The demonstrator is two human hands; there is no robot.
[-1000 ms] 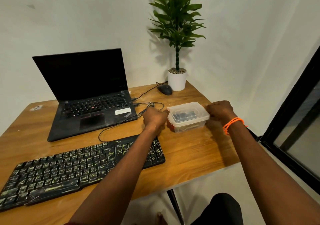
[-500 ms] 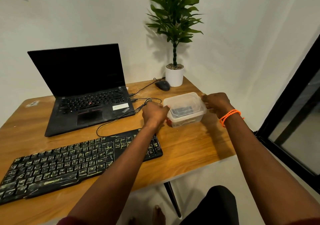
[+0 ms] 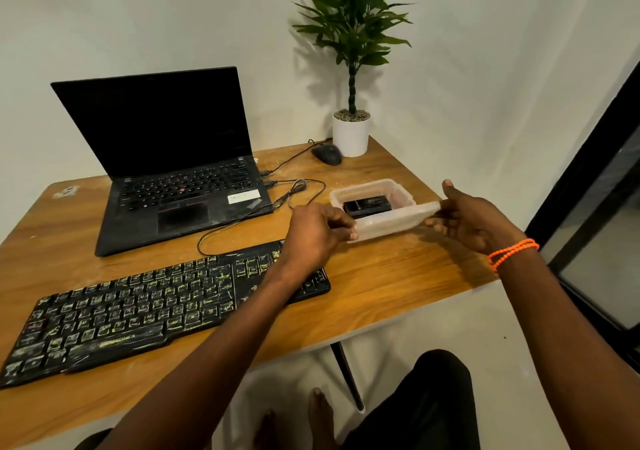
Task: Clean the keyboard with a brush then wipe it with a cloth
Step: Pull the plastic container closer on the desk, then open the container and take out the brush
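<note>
Both forearms are bare from the bottom of the view up to the hands, with no sleeves showing on them. The right wrist carries a bracelet [image 3: 513, 254] of small bright orange beads, wound so that two strands cross the wrist side by side. The left hand [image 3: 313, 233] and the right hand [image 3: 472, 219] wear no rings, gloves or watch that can be made out. Lower in the view, a leg clothed in black fabric [image 3: 429, 404] shows at the bottom right, and bare toes [image 3: 320, 411] rest on the pale floor. A sliver of dark reddish fabric sits at the very bottom edge on the left, too little to identify.
</note>
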